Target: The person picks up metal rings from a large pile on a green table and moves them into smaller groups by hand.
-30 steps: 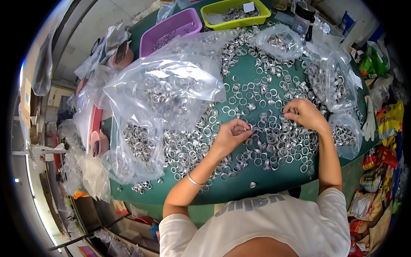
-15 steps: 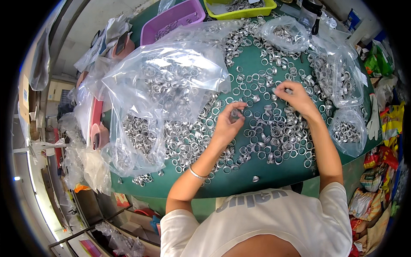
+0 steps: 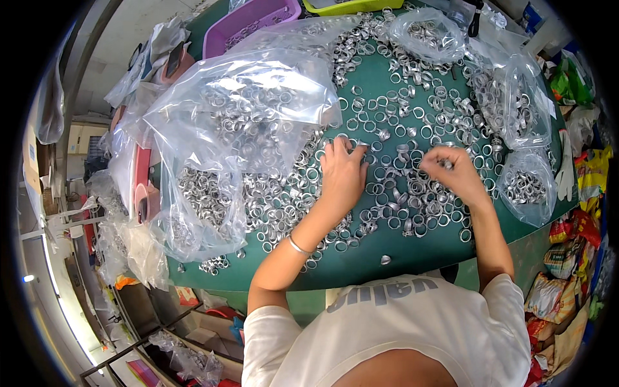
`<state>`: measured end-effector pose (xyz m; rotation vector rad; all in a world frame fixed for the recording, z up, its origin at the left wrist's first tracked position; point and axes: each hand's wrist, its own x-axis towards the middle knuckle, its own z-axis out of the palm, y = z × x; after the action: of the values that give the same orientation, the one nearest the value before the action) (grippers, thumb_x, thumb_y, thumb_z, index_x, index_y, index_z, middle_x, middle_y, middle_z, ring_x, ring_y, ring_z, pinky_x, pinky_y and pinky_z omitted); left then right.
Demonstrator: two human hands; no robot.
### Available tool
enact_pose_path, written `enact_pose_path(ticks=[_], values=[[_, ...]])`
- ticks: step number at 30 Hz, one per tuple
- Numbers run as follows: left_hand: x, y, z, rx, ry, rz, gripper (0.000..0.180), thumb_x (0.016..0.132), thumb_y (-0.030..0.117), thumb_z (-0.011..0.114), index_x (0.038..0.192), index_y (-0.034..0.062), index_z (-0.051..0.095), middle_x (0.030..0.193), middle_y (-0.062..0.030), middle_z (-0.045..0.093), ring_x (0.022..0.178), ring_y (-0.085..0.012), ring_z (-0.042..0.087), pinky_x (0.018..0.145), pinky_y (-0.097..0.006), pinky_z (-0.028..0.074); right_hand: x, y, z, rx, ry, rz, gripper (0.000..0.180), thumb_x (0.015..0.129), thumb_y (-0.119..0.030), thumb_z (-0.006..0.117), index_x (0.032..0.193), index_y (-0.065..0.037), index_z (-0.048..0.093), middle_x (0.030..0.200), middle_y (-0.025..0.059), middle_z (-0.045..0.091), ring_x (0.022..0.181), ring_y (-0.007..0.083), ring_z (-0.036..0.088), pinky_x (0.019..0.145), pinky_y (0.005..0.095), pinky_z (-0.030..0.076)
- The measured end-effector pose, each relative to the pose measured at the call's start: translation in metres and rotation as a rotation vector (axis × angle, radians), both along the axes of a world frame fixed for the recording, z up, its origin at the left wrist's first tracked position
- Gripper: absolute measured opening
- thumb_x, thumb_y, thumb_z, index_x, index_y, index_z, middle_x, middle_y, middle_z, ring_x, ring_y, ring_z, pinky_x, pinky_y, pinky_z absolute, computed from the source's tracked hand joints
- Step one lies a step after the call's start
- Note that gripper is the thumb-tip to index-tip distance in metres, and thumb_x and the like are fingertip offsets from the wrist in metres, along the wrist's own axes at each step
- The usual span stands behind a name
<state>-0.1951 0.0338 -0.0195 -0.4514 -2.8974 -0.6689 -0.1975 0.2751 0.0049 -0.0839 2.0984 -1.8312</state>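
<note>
Loose silver metal rings [image 3: 422,203] lie scattered and heaped over a green tabletop [image 3: 309,278]. My left hand [image 3: 342,173] is palm down at the edge of the left heap, its fingers apart and their tips among the rings. Whatever lies under its palm is hidden. To the right, my right hand [image 3: 456,173] hovers over another cluster, fingers curled in around a metal ring that shows only in part. Left of my left hand, a large clear plastic bag [image 3: 187,135] spreads over many more rings. A single ring [image 3: 385,260] sits near the front edge.
At the back stand a purple basket [image 3: 216,40] and a yellow-green tray [image 3: 338,8]. Clear bags of rings [image 3: 525,187] line the right side, beside pale gloves [image 3: 565,169]. Pink devices [image 3: 147,201] stand along the left edge. Colourful packages [image 3: 560,261] are piled beyond the table's right edge.
My left hand has turned palm down and lowered its fingers onto the rings. My right hand has come nearer to me and curled in. The view has shifted slightly.
</note>
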Motion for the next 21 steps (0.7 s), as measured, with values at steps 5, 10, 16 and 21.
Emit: enact_pose_path(ticks=[5,10,16,21], values=[[0.017,0.006,0.006,0.078,-0.035,-0.085,0.030,0.072,0.004,0.069,0.101,0.0095,0.063,0.099,-0.0105,0.047,0.093,-0.0294,0.046,0.076,-0.039,0.037,0.007,-0.030,-0.003,0.601,0.575,0.105,0.007,0.077,-0.012,0.064,0.081,-0.009,0.069,0.075,0.0079,0.061,0.066,0.0267,0.060,0.059,0.0385,0.046],[0.015,0.008,0.003,0.000,-0.080,-0.235,0.021,0.074,0.001,0.065,0.093,0.0078,0.065,0.097,-0.0091,0.049,0.093,-0.0283,0.047,0.075,-0.038,0.036,-0.002,-0.053,-0.011,0.978,0.721,0.266,0.007,0.072,-0.005,0.059,0.072,-0.004,0.065,0.078,0.0134,0.062,0.067,0.0315,0.063,0.055,0.0398,0.048],[0.013,-0.004,-0.001,-0.003,-0.091,-0.285,0.020,0.074,0.000,0.063,0.093,0.0064,0.064,0.097,-0.0098,0.048,0.090,-0.0286,0.047,0.073,-0.035,0.037,-0.016,-0.061,-0.008,1.044,0.735,0.372,0.004,0.068,-0.007,0.063,0.069,-0.003,0.064,0.075,0.0152,0.063,0.067,0.0322,0.063,0.055,0.0393,0.049],[0.012,-0.018,0.012,0.839,-0.680,-0.032,0.014,0.086,0.003,0.057,0.098,0.0069,0.061,0.090,-0.0049,0.053,0.084,-0.0161,0.052,0.070,-0.026,0.040,-0.022,-0.023,0.005,0.282,0.390,0.244,0.011,0.075,-0.012,0.066,0.070,-0.003,0.063,0.070,0.0040,0.060,0.062,0.0177,0.059,0.051,0.0333,0.046]])
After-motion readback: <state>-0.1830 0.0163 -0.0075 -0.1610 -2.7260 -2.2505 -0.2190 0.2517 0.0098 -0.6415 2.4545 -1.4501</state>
